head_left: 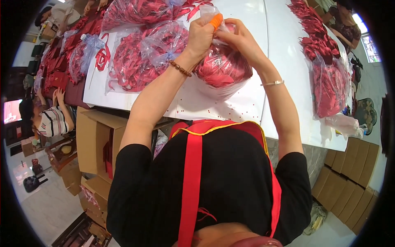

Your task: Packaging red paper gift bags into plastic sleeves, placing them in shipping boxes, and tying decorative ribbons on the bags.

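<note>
- Left hand [200, 36], upper middle of the frame, is closed on the gathered neck of a clear bag [222, 68]; an orange finger cot [216, 19] covers one fingertip, and a bead bracelet [180, 68] sits on the wrist.
- Right hand [240, 38], just beside the left and touching it at the bag's neck, is pinched on the same twisted plastic; a thin bangle [272, 83] rings that wrist.
- The bag is full of red ribbon pieces and rests on the white surface [284, 53], just below both hands, its body bulging toward the lower edge of the surface.
- By my reading, the filling is done and the neck is gathered; whether a knot is already made is hidden by the fingers, so the closing looks about midway.
- To the left of it lie tied bags [152, 51] of the same red pieces, with knotted tops, which suggests several are already finished.
- More filled bags [138, 10] lie along the top edge of the frame.
- At the right, a loose row of red pieces [314, 29] runs down the surface into a further bag [329, 86], so material appears left to pack.
- Small red beads [193, 108] are scattered on the surface near its front edge.
- Cardboard boxes [92, 140] stand below the surface at the left; flat ones [349, 181] are stacked at the lower right.
- Another person [51, 119] in a striped top sits at the far left.
</note>
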`<control>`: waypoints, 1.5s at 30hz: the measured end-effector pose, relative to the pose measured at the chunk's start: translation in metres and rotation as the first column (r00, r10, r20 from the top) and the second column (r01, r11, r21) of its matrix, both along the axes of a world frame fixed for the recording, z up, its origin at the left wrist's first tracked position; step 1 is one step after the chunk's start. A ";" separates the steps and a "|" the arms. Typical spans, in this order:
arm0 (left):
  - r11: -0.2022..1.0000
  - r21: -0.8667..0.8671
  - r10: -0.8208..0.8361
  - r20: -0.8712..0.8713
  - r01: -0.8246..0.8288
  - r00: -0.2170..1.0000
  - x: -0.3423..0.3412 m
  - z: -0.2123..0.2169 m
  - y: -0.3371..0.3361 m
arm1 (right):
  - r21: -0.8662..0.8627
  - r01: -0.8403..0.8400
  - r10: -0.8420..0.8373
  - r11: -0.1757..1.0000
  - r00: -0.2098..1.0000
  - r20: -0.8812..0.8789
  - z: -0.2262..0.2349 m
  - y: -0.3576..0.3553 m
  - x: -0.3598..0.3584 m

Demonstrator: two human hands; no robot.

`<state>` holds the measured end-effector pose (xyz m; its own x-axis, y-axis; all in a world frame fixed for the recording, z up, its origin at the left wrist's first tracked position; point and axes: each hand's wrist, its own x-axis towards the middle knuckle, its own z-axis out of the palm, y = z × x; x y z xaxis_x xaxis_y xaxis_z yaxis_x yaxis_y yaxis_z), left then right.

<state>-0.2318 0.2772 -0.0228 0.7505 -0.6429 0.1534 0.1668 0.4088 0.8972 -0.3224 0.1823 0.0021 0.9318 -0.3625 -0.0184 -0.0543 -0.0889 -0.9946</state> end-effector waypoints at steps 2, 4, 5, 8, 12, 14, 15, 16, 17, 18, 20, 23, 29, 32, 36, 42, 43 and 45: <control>0.998 -0.035 -0.055 -0.076 0.052 0.996 -0.002 0.003 0.000 | 0.159 -0.100 0.092 0.982 0.994 0.057 -0.005 -0.008 -0.012; 0.997 0.006 -0.071 -0.044 0.071 0.997 -0.009 0.009 -0.001 | 0.198 -0.239 0.192 0.951 0.954 0.229 -0.019 -0.013 -0.016; 0.998 0.063 0.003 0.028 -0.005 1.000 -0.009 0.007 -0.004 | 0.202 -0.284 0.247 0.937 0.950 0.189 -0.016 -0.015 -0.015; 0.996 0.078 -0.034 -0.024 0.035 0.999 -0.009 0.003 -0.005 | 0.140 -0.211 0.199 0.967 0.975 0.095 -0.012 -0.007 -0.015; 0.999 0.026 -0.043 0.043 0.042 0.998 -0.003 0.008 -0.003 | 0.196 -0.044 0.015 0.980 0.989 0.146 -0.010 -0.003 -0.009; 0.998 -0.052 -0.039 0.014 0.040 0.999 -0.007 0.013 -0.003 | 0.209 -0.078 0.050 0.975 0.990 0.133 -0.010 -0.009 -0.008; 0.988 -0.054 -0.139 0.069 0.143 0.988 -0.007 0.018 0.000 | 0.154 -0.112 0.094 0.982 0.988 0.119 -0.011 -0.011 -0.008; 0.988 -0.058 -0.136 0.069 0.140 0.988 -0.008 0.020 0.000 | 0.200 -0.105 0.080 0.974 0.988 0.131 -0.013 -0.010 -0.007; 0.989 0.025 -0.147 0.137 0.145 0.979 -0.011 0.021 -0.002 | 0.194 -0.111 0.087 0.975 0.988 0.130 -0.014 -0.009 -0.006; 0.984 0.108 -0.163 0.203 0.143 0.965 -0.014 0.022 -0.004 | 0.200 -0.124 0.100 0.972 0.987 0.127 -0.014 -0.008 -0.006; 0.973 0.101 -0.214 0.081 0.206 0.973 -0.019 0.021 -0.008 | 0.241 -0.156 0.129 0.958 0.984 0.127 -0.017 -0.008 -0.007; 0.735 0.467 -0.258 0.863 -0.492 0.434 -0.021 0.019 -0.008 | 0.295 -0.172 0.138 0.940 0.982 0.133 -0.015 -0.007 -0.014; 0.612 0.560 -0.609 0.784 -0.558 0.119 -0.014 0.053 -0.010 | -0.039 -0.296 0.297 0.955 0.935 0.192 -0.017 -0.007 -0.012; 0.582 0.666 -0.623 0.734 -0.466 0.270 -0.013 0.054 -0.016 | 0.186 -0.157 0.118 0.970 0.972 0.205 -0.011 0.001 -0.013; 0.562 0.821 -0.806 0.517 0.101 0.289 0.005 0.066 -0.009 | 0.196 -0.188 0.150 0.962 0.969 0.196 -0.025 -0.005 -0.010; 0.831 0.426 -0.541 0.473 0.357 0.695 0.057 0.083 0.018 | 0.089 -0.166 0.157 0.982 0.982 0.102 -0.013 0.003 -0.011; 0.791 0.588 -0.541 0.540 0.172 0.645 0.057 0.071 0.013 | 0.070 -0.173 0.166 0.982 0.981 0.097 -0.014 0.002 -0.011; 0.707 0.679 -0.668 0.551 0.197 0.499 0.043 0.061 0.010 | 0.075 -0.166 0.158 0.983 0.982 0.101 -0.014 0.002 -0.012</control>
